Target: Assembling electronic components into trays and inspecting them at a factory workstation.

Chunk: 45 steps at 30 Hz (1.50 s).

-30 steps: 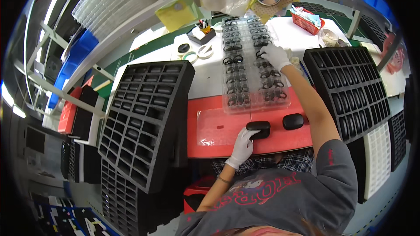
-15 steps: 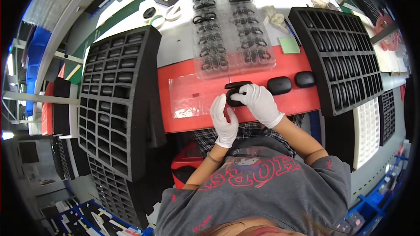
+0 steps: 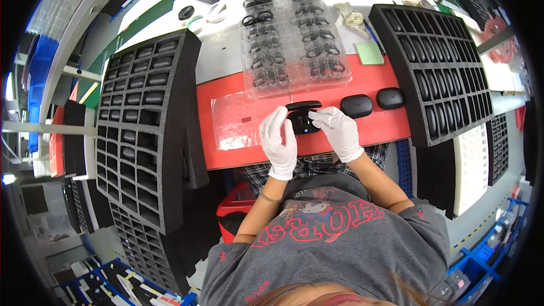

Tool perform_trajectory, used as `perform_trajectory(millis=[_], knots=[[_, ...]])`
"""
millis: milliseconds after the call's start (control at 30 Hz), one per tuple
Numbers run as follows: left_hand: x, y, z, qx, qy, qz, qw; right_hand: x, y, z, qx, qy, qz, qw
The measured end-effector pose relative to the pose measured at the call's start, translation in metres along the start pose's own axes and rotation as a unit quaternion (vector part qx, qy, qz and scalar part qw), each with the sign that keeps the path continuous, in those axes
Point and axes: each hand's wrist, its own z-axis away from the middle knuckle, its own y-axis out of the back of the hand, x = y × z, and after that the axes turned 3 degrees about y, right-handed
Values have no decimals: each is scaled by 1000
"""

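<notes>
An open black earbud charging case (image 3: 302, 123) lies on the red mat (image 3: 226, 90), its lid raised at the far side. A small blue-white light shows on its inside. My right hand (image 3: 340, 130), in a white glove, has thumb and fingers pinched together at the case's right side; whatever is between the fingertips is hidden. On the left side of the case, my gloved left hand (image 3: 278, 144) is held upright with its fingers stretched and thumb apart. Two closed black cases, one nearer (image 3: 356, 106) and one farther right (image 3: 390, 98), lie on the mat.
Black foam trays with cases in their slots flank me, one left (image 3: 136, 130) and one right (image 3: 436, 73). Ahead lies a clear plastic tray (image 3: 292, 34) of black looped pieces. A clear plastic sheet (image 3: 232, 127) and green notepad (image 3: 370, 54) lie nearby.
My right fingertips have moved from inside the case to its right side, uncovering the lit interior. My left hand has opened out and drawn slightly left. The whole view has shifted a little.
</notes>
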Motion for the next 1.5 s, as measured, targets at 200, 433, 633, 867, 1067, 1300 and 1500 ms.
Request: perform_trajectory(millis=[200,433,633,867,1067,1300,1500], knots=[[-3,-12,-25,-119,-14,-3,993,18,81,-30,37,-57,291,954],[-10,4,-11,-266,-69,3,962,27,98,-3,-180,22,308,934],[4,-4,-13,-318,-44,-73,944,18,107,21,-153,-93,336,925],[17,7,-32,-416,-184,-180,872,-17,162,-7,-166,-245,165,941],[44,-15,-57,-460,-249,-252,814,30,213,-18,-152,-187,195,951],[137,-134,-132,-317,-366,-29,874,59,217,-24,-312,-105,280,902],[184,-301,-201,-193,-517,-21,834,68,199,-11,-238,-47,335,911]])
